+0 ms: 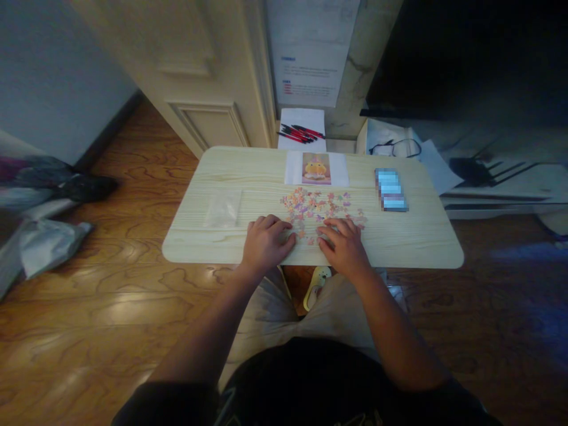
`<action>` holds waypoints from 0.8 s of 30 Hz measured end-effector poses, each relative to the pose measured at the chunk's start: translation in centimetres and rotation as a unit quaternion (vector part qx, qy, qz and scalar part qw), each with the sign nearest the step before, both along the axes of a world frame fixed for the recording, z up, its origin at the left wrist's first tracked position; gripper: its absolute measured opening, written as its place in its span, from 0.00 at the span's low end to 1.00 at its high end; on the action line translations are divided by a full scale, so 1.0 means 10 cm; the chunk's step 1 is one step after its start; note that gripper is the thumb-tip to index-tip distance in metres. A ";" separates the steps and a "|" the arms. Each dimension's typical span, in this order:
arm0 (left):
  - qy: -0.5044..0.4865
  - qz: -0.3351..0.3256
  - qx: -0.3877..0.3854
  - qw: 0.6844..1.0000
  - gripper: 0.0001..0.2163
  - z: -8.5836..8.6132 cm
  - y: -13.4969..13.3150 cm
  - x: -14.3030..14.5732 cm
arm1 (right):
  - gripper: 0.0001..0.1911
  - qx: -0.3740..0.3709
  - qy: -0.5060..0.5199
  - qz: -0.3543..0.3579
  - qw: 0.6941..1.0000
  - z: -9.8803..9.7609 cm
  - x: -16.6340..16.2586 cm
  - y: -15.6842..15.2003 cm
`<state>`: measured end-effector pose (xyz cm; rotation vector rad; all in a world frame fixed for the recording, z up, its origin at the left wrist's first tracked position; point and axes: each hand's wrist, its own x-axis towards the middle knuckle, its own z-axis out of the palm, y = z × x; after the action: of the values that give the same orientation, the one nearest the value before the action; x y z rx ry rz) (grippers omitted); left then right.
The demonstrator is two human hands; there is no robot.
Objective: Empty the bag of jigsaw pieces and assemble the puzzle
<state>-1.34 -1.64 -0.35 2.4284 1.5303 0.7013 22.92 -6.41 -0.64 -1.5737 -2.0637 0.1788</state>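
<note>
Several small pastel puzzle pieces (322, 205) lie scattered on a light wooden table (399, 242). My left hand (266, 242) rests palm down at the pile's left edge, fingers curled and touching the nearest pieces. My right hand (344, 245) sits on the pile's near right edge, fingers bent over a few pieces; whether any piece is gripped I cannot see. Behind the pile lies a reference picture (316, 168) of a yellow figure on white paper.
A clear plastic bag (223, 208) lies left of the pieces, a blurred rectangular object (390, 189) to the right. Behind the table, red and black pens (302, 133) rest on white paper. Bags (39, 236) sit on the wooden floor at left.
</note>
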 end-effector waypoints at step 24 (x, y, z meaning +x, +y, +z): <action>-0.048 -0.097 -0.019 0.994 0.15 0.00 0.01 0.20 | 0.24 -0.020 -0.014 0.006 1.000 0.00 -0.07 0.03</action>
<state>0.69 -1.52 -0.37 2.4336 1.2402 0.7306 22.20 -6.08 -0.67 -1.5970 -2.1034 0.2040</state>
